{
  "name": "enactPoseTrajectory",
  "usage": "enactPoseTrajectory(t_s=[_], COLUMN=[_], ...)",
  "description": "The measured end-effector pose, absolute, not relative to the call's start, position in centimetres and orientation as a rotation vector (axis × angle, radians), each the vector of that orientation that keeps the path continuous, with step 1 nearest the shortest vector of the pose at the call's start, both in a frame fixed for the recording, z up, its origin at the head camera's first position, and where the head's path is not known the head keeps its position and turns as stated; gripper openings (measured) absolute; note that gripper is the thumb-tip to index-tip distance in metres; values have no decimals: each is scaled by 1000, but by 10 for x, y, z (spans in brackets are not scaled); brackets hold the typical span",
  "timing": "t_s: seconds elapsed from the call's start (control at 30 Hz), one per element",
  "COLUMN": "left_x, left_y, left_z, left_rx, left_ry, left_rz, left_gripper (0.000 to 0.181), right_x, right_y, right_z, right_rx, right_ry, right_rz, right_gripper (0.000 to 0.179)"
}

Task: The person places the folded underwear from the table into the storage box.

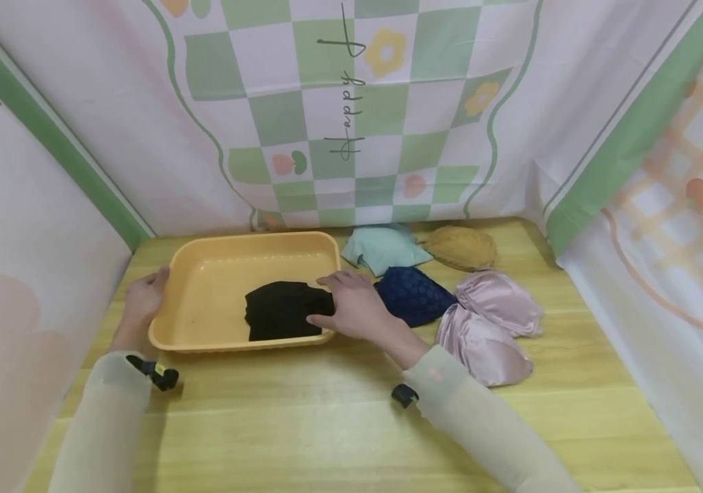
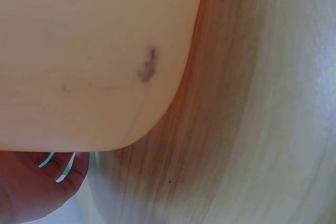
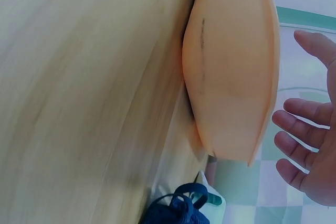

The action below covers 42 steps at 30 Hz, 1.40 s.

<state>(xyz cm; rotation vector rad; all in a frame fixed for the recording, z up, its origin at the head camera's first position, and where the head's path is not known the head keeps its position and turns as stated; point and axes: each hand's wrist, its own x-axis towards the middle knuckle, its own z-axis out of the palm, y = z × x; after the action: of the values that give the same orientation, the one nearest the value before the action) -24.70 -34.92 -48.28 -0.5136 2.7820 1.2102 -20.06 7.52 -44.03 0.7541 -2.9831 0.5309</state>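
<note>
A yellow plastic tray (image 1: 203,301) sits on the table, with a folded black garment (image 1: 283,311) inside at its right front. My left hand (image 1: 144,298) grips the tray's left rim; in the left wrist view the left hand's curved fingers (image 2: 71,174) meet the tray edge, partly hidden behind it. Over the tray's right rim, beside the black garment, my right hand (image 1: 357,305) is spread with thumb and fingers apart. The right wrist view shows this right hand (image 3: 312,129) holding nothing, its fingers extended past the tray's side (image 3: 231,72).
Right of the tray lie a navy lace bra (image 1: 413,296), a pink satin bra (image 1: 489,329), a light teal garment (image 1: 385,248) and a mustard garment (image 1: 462,246). Patterned cloth walls (image 1: 382,116) enclose the wooden table (image 1: 302,424) at the back and sides.
</note>
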Motion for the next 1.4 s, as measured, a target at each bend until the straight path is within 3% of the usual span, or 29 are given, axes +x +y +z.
enactPoseTrajectory(t_s=[1.4], left_x=[-244], left_y=[-348], left_z=[-481], left_rx=[-484], left_ry=[2742], left_rz=[1258], left_gripper=[85], right_x=[-192], right_y=[126], right_z=[-434], right_rx=[619], right_ry=[-2959], right_rz=[565], right_gripper=[76])
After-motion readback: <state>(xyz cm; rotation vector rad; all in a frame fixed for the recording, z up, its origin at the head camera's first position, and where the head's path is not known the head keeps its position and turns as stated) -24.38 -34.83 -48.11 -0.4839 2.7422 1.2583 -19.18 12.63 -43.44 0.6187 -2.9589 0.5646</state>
